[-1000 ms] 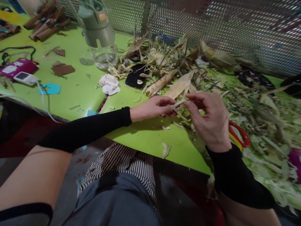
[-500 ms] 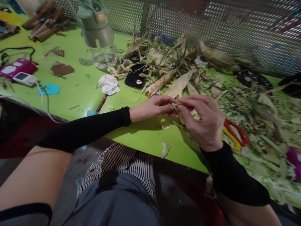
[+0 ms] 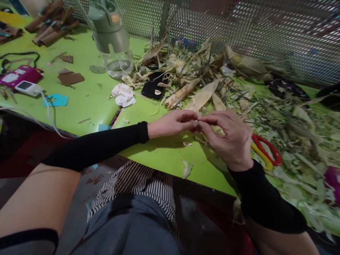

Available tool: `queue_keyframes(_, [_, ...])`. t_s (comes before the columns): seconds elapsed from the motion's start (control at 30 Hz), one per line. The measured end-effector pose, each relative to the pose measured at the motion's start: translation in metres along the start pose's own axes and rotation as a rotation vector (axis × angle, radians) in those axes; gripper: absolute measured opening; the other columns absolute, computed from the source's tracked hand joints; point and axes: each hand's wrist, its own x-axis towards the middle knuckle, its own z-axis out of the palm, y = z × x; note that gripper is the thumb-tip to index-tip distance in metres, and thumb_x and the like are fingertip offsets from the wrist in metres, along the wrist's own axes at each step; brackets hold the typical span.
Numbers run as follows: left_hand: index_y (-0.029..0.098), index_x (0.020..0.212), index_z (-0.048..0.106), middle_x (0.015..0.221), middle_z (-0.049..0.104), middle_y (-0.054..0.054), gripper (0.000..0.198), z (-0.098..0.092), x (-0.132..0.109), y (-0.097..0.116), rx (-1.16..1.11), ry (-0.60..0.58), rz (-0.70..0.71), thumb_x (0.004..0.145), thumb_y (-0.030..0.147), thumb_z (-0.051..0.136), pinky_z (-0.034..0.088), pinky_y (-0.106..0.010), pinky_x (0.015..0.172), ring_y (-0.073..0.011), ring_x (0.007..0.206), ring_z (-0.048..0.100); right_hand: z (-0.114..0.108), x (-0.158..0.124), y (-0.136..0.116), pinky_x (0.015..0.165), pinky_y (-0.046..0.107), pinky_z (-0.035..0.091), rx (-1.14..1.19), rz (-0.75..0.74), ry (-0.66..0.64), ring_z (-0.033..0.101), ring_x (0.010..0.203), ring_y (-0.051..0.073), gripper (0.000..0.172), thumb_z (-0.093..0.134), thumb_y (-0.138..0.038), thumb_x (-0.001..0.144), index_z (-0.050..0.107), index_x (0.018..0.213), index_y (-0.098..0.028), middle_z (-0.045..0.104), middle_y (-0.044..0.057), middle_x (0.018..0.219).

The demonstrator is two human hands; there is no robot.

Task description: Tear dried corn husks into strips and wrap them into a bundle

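My left hand (image 3: 174,123) and my right hand (image 3: 228,136) meet fingertip to fingertip over the front of the green table. Both pinch a small pale plant piece (image 3: 196,122), mostly hidden by the fingers. Just right of my right wrist lie looped red and yellow handles (image 3: 275,156), like those of scissors; the rest of that tool is out of sight. Beyond the fingers are a broad dry husk leaf (image 3: 203,96) and a pale stalk (image 3: 183,94). Small scraps, among them a pale peeling (image 3: 187,168), lie on the table below my hands.
A heap of dry plant trimmings (image 3: 292,131) spreads along the back and right. Behind the left hand are a black phone (image 3: 152,86), crumpled tissue (image 3: 123,95) and a water bottle (image 3: 114,46). A magenta device (image 3: 22,75) with a white cable sits left. Perforated metal mesh (image 3: 199,21) borders the back.
My fingertips have drawn closer together, and the pale strip that showed between and below them is now mostly hidden. Otherwise the things on the table lie as before.
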Motion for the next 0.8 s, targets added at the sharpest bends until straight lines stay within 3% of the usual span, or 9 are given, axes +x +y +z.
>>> queue_keyframes(0.1, [0.011,0.105,0.068,0.105,0.072,-0.007,0.017,0.001,-0.001,0.002,0.011,0.005,-0.001,0.099,0.027,0.068,0.051,-0.037,0.101,-0.0151,0.099,0.069,-0.002,0.001,-0.003,0.075,0.04,0.059,0.003,0.051,-0.027,0.074,0.081,0.023,0.01,0.068,-0.027,0.099,0.077,0.097,-0.029,0.081,0.005,0.091])
queue_keyframes(0.23, [0.012,0.106,0.067,0.102,0.072,-0.007,0.019,0.002,-0.002,0.008,0.045,0.001,-0.021,0.102,0.03,0.064,0.054,-0.033,0.095,-0.0131,0.093,0.068,-0.003,0.003,0.001,0.079,0.045,0.057,-0.068,0.16,0.019,0.073,0.088,0.027,0.016,0.064,-0.038,0.102,0.075,0.103,-0.027,0.081,0.009,0.098])
queue_keyframes(0.33, [0.012,0.104,0.067,0.1,0.073,-0.006,0.015,0.002,-0.003,0.011,0.109,-0.04,-0.047,0.103,0.025,0.061,0.055,-0.031,0.089,-0.0108,0.084,0.067,0.001,0.002,0.006,0.083,0.047,0.058,0.009,0.192,-0.035,0.073,0.09,0.028,0.019,0.066,-0.044,0.1,0.075,0.096,-0.028,0.08,0.008,0.094])
queue_keyframes(0.43, [0.013,0.107,0.069,0.098,0.075,-0.005,0.013,0.003,-0.003,0.011,0.167,-0.106,-0.081,0.102,0.02,0.059,0.055,-0.031,0.087,-0.0098,0.079,0.065,0.007,-0.003,0.007,0.074,0.041,0.059,0.16,0.306,-0.05,0.071,0.08,0.024,0.019,0.07,-0.046,0.097,0.073,0.09,-0.028,0.077,0.005,0.088])
queue_keyframes(0.6, [0.013,0.113,0.067,0.096,0.076,-0.004,0.016,0.007,-0.006,0.012,0.142,-0.13,-0.13,0.103,0.018,0.056,0.053,-0.028,0.091,-0.0107,0.089,0.066,0.01,-0.008,0.009,0.064,0.036,0.055,0.244,0.436,0.089,0.067,0.071,0.02,0.022,0.07,-0.048,0.097,0.07,0.095,-0.026,0.072,0.002,0.085])
queue_keyframes(0.8, [0.014,0.101,0.068,0.096,0.073,-0.003,0.017,0.01,-0.01,0.019,0.132,-0.129,-0.153,0.094,0.029,0.071,0.05,-0.026,0.082,-0.0109,0.085,0.064,0.005,-0.003,0.004,0.057,0.031,0.049,0.136,0.369,-0.1,0.062,0.061,0.017,0.027,0.062,-0.051,0.102,0.07,0.099,-0.025,0.071,0.002,0.079])
